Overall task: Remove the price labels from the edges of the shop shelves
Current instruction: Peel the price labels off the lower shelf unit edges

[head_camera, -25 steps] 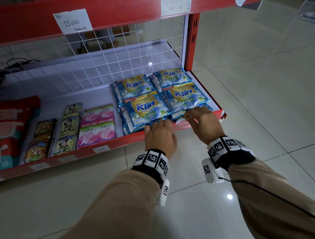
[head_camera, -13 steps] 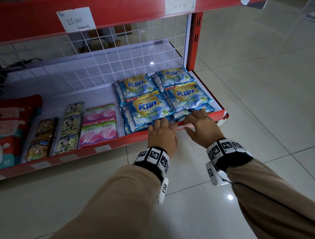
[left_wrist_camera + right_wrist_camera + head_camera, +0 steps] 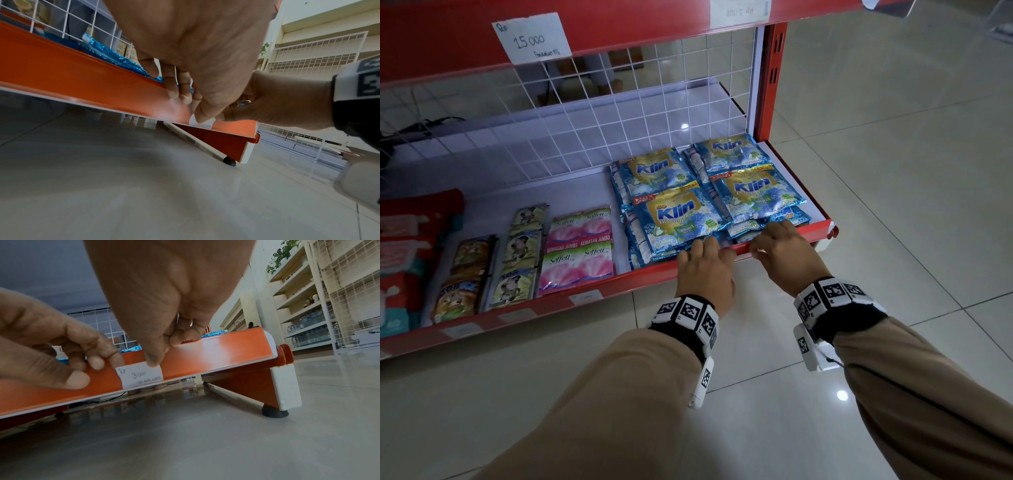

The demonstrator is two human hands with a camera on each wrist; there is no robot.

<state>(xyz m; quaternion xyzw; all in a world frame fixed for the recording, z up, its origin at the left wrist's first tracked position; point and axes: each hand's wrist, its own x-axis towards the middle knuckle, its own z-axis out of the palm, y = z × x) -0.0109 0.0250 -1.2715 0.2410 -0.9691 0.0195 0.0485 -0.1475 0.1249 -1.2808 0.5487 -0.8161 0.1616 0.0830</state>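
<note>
A price label [image 3: 141,377] marked 3000 is sitting on the bottom shelf's red front edge [image 3: 216,350]. The right hand [image 3: 164,296] is pinching its top while the left hand [image 3: 41,340] is clamping the edge just beside it, below the Klin sachets [image 3: 678,219].

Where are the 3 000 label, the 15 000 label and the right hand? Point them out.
3 000 label [image 3: 141,377]: right wrist view, centre of the paper.
15 000 label [image 3: 532,38]: head view, centre of the paper.
right hand [image 3: 787,255]: head view, back of the hand.

Dim head view; floor [image 3: 842,394] glare; wrist views fisheye-warped.
</note>
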